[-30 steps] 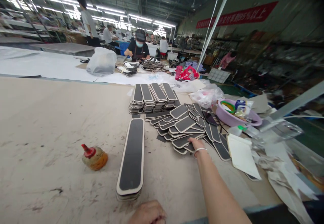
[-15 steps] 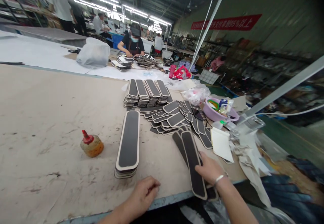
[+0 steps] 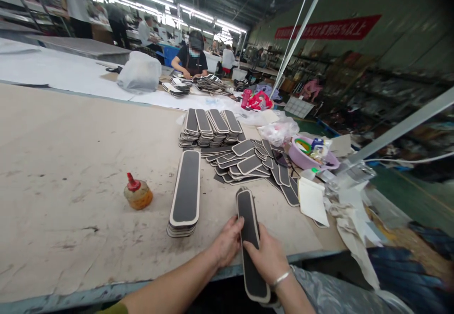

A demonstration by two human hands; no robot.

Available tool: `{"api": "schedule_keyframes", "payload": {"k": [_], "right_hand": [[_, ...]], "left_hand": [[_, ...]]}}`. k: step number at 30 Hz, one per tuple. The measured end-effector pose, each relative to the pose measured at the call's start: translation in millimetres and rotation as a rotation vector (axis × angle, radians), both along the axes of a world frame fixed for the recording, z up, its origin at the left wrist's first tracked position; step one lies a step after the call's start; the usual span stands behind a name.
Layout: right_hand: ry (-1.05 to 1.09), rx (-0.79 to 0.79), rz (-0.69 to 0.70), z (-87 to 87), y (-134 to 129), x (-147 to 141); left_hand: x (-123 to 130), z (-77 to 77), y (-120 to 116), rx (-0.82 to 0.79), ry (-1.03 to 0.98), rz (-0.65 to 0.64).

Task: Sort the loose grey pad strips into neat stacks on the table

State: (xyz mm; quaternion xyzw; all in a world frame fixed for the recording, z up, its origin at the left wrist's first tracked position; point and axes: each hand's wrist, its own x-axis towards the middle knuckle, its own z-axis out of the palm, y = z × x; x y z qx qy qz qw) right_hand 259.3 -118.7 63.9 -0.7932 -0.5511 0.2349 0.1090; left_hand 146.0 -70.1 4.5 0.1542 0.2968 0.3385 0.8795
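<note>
Between my two hands is a stack of long dark strips [image 3: 250,229] with pale borders and rounded ends, tilted over the table's front edge. My left hand [image 3: 229,242] closes on the stack's left side, thumb against the top strip. From the right, my right hand [image 3: 267,255] grips it, with the thumb across the dark face. Left of my hands lies a neat pile of the same strips [image 3: 186,188]. Behind it stand several tidy stacks [image 3: 204,127], and loose strips [image 3: 244,162] lie heaped to their right.
A squat bottle with a red nozzle [image 3: 138,192] stands on the left of the table [image 3: 88,153]. At the right are a purple basin [image 3: 305,158], a white pad [image 3: 314,200] and a slanting metal pole [image 3: 407,120]. A co-worker [image 3: 191,56] sits across the table.
My left hand has moved right from the bare table onto the strips. My right hand has brought them leftward, and the fanned strips are now squared together. The view has shifted slightly.
</note>
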Motion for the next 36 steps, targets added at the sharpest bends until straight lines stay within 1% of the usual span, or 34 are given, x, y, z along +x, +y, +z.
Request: {"api": "schedule_keyframes", "payload": {"k": [1,3,5,6,8,10,12,15,18,20,22,23,25,26,27,28,30,32,34,36], "right_hand": [[0.053,0.035,0.010,3.6,-4,-9],[0.196,0.104,0.040,6.9,-12,-24],[0.391,0.169,0.057,4.3,-21,-31],[0.476,0.205,0.045,1.2,-25,-31],[0.572,0.286,-0.035,-6.6,-31,-27],[0.607,0.349,-0.139,-12.1,-32,-20],[0.618,0.363,-0.197,-12.0,-30,-13],[0.601,0.330,-0.168,-3.1,-23,-10],[0.584,0.315,-0.149,3.6,-18,-15],[0.570,0.317,-0.155,1.6,-18,-16],[0.545,0.326,-0.131,-6.0,-16,-12],[0.527,0.335,-0.114,-11.4,-13,-5],[0.409,0.341,-0.122,-23.3,-1,18],[0.323,0.339,-0.155,-29.1,7,35],[0.186,0.316,-0.212,-34.4,17,55],[0.095,0.303,-0.268,-39.2,27,77],[-0.023,0.273,-0.336,-47.3,48,121],[-0.136,0.234,-0.374,-54.1,69,158],[-0.236,0.197,-0.383,-60.5,90,183],[-0.321,0.172,-0.361,-66.2,111,196]], "left_hand": [[3,-0.1,1,-0.010,-0.057,0.028],[6,-2.5,3,-0.041,-0.106,0.050],[3,-5.3,6,-0.057,-0.123,0.012],[1,-5.9,7,-0.047,-0.139,-0.011],[-4,-4.9,10,-0.017,-0.170,-0.016],[-7,-1.5,10,0.002,-0.197,0.013],[-9,2.1,9,0.005,-0.228,-0.005],[-8,4.5,5,-0.001,-0.299,-0.097],[-8,4.5,4,-0.008,-0.351,-0.115],[-9,4.9,5,-0.033,-0.355,-0.138],[-12,5.6,8,-0.083,-0.308,-0.153],[-14,5.5,9,-0.117,-0.258,-0.146],[-16,3.6,13,-0.183,-0.154,-0.114],[-17,1.6,14,-0.212,-0.112,-0.101],[-18,-1.2,16,-0.240,-0.082,-0.093],[-18,-4.6,17,-0.265,-0.064,-0.088],[-18,-12.8,17,-0.298,-0.039,-0.050],[-19,-21.6,17,-0.306,-0.026,-0.017],[-20,-29.0,16,-0.292,-0.038,-0.011],[-20,-33.2,16,-0.266,-0.058,-0.022]]}}
